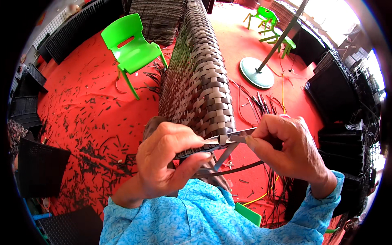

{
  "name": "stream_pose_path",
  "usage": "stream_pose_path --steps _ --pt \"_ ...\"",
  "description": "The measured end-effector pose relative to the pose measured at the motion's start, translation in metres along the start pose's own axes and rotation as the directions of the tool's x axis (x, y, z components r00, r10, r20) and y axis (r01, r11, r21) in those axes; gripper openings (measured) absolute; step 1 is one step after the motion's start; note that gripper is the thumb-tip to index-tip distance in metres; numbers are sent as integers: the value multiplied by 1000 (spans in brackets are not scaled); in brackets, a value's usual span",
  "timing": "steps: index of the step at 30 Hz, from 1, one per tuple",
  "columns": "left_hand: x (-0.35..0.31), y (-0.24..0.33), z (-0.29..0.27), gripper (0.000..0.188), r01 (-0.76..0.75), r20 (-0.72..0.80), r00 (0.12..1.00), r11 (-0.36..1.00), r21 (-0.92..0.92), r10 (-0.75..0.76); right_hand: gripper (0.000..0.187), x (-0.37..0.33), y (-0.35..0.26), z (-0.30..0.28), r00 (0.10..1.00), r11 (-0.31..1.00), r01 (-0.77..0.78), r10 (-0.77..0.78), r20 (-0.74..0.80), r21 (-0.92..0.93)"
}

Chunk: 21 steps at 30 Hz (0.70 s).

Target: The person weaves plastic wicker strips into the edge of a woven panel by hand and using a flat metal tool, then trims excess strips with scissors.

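The woven panel (211, 83) runs lengthwise away from between the fingers (188, 141): left hand (161, 153) nearer its end, grip hard to tell; right hand (294, 151) pinching a flat strip (239, 138).

Bright overall. Blown-out white light at 2 o'clock; glare pales red floor (236, 38) near 1 o'clock. Fisheye bends straight edges toward rim; black vignette all round.
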<state>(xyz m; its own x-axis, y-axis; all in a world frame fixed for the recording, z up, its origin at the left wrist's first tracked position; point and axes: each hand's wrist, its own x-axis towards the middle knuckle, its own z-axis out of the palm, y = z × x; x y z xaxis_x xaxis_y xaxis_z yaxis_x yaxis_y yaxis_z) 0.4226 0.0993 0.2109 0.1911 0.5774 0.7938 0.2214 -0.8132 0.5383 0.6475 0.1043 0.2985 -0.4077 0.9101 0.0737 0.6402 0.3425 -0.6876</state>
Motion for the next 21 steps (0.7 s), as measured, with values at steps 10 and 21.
stream_pose_path --steps 10,21 --pt "-5 -15 3 28 192 140 976 966 -172 -169 21 26 -22 -8 944 978 -170 197 266 -120" --pt "1 -17 5 33 97 128 989 983 -155 -77 23 21 -22 -6 976 966 85 -32 214 -245"
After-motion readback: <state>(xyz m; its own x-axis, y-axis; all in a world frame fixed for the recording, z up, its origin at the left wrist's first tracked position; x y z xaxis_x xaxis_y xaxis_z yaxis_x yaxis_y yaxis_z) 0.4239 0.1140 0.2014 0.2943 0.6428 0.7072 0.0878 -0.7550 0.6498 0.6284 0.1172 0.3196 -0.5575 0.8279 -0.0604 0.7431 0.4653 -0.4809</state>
